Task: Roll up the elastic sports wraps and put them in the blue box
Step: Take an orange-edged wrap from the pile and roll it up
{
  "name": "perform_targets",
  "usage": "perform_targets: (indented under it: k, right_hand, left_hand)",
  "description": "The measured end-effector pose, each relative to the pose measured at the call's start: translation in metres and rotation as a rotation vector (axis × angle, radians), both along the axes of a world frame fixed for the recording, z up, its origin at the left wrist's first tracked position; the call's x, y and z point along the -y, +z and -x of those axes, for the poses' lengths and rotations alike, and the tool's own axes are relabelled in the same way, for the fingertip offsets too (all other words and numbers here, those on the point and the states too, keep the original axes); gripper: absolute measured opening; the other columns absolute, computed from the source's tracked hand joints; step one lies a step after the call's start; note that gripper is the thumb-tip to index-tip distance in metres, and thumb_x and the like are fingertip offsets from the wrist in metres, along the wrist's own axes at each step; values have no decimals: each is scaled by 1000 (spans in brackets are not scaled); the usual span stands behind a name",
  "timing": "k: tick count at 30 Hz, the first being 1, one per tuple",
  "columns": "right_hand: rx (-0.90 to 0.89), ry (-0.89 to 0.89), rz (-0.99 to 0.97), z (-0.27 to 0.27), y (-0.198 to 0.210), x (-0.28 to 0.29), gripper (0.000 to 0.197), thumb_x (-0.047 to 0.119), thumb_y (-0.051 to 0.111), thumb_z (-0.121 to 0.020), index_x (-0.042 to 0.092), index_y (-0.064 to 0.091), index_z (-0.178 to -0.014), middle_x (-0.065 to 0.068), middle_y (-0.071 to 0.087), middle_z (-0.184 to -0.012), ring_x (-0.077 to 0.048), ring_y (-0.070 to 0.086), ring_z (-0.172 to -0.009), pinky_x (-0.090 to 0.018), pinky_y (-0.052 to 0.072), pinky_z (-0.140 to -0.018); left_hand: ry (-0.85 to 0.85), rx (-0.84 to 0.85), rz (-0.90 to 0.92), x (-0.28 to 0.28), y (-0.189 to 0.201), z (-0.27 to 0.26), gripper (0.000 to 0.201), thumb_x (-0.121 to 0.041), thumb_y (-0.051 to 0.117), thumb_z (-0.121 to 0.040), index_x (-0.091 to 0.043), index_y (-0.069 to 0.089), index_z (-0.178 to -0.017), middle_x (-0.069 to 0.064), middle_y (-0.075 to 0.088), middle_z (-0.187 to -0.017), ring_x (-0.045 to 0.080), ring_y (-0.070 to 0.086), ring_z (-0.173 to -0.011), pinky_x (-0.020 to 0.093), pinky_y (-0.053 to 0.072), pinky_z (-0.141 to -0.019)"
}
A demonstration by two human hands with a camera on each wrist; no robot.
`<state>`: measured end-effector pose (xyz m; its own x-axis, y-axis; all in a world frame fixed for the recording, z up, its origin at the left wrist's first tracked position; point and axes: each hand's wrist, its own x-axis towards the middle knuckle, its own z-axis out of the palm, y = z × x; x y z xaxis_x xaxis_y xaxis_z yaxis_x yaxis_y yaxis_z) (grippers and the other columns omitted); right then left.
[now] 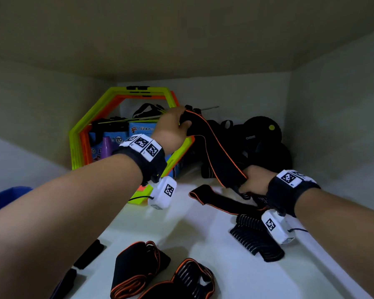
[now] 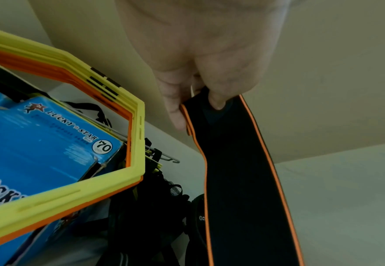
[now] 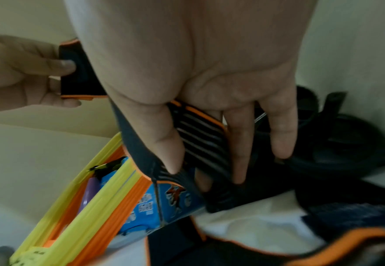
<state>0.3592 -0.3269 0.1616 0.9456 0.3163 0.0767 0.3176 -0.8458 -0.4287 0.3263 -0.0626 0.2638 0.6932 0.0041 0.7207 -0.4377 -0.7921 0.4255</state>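
A long black elastic wrap [image 1: 219, 147] [image 2: 239, 180] with orange edging stretches between both hands inside a white shelf. My left hand [image 1: 174, 126] [image 2: 200, 97] is raised at the back and pinches the wrap's upper end. My right hand [image 1: 254, 180] [image 3: 205, 153] is lower, on the right, and grips the wrap's striped part [image 3: 200, 136] between thumb and fingers. The wrap's loose tail [image 1: 216, 200] trails on the shelf. Two more wraps [image 1: 138, 268] [image 1: 194, 277] lie loosely bundled at the front. A corner of the blue box [image 1: 7, 197] shows at the left edge.
Yellow and orange hexagon rings [image 1: 95, 126] lean at the back left around blue paper packs [image 1: 143, 129]. Black bags and straps [image 1: 261, 139] pile up at the back right. A black striped wrap [image 1: 255, 240] lies under my right wrist. Small black pieces [image 1: 89, 253] lie front left.
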Motion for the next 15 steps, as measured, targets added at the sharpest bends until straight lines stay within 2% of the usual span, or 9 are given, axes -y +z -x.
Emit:
perform_targets:
  k: [2, 4, 6, 8, 10, 13, 15]
  right_hand:
    - [-37, -88, -80, 4, 4, 24, 5, 9, 72, -78, 10, 67, -76, -9, 73, -69, -29, 73, -69, -41, 59, -67]
    - [-84, -191, -217, 11, 7, 47, 7, 11, 65, -90, 8, 62, -85, -6, 69, -59, -24, 70, -57, -31, 51, -52]
    - [-59, -299, -371, 21, 12, 66, 10, 13, 60, -94, 5, 59, -89, -8, 63, -54, -20, 65, -48, -24, 44, -50]
    - [6, -366, -538, 36, 21, 78, 8, 7, 59, -92, 1, 58, -87, -14, 58, -58, -15, 57, -37, -19, 43, -43]
    - [64, -416, -606, 48, 31, 87, 9, 8, 59, -89, 3, 61, -81, -12, 60, -58, -17, 57, -36, -22, 44, -41]
    - [161, -494, -665, 65, 43, 96, 17, 11, 55, -88, 7, 62, -74, -8, 61, -54, -17, 58, -35, -23, 45, -41]
    - [239, -543, -685, 73, 50, 100, 20, 13, 54, -85, 6, 63, -69, -11, 62, -58, -23, 60, -40, -27, 49, -42]
  left_hand:
    - [-4, 2, 46, 2, -4, -9, 34, -19, 57, -99, -7, 56, -132, 10, 62, -125, 27, 61, -114, 36, 52, -93]
    - [-34, -38, 86, 10, -10, -18, 37, -21, 60, -98, -8, 55, -133, 13, 63, -130, 30, 61, -118, 42, 54, -96]
    - [-68, -101, 109, 27, -17, -26, 39, -24, 62, -96, -10, 56, -133, 14, 63, -130, 31, 61, -118, 47, 55, -96]
    - [-159, -147, 123, 52, -24, -33, 30, -28, 65, -93, -16, 61, -120, 10, 68, -112, 29, 67, -106, 47, 59, -86]
    - [-253, -187, 75, 86, -33, -34, 15, -30, 68, -90, -23, 61, -100, -4, 66, -87, 23, 69, -88, 40, 60, -78]
    - [-387, -320, -7, 135, -53, -40, 17, -34, 74, -85, -21, 66, -93, -4, 68, -80, 17, 66, -73, 33, 57, -70]
    - [-473, -394, -73, 161, -68, -42, 14, -31, 70, -90, -17, 69, -92, -2, 69, -77, 15, 62, -69, 30, 53, -70]
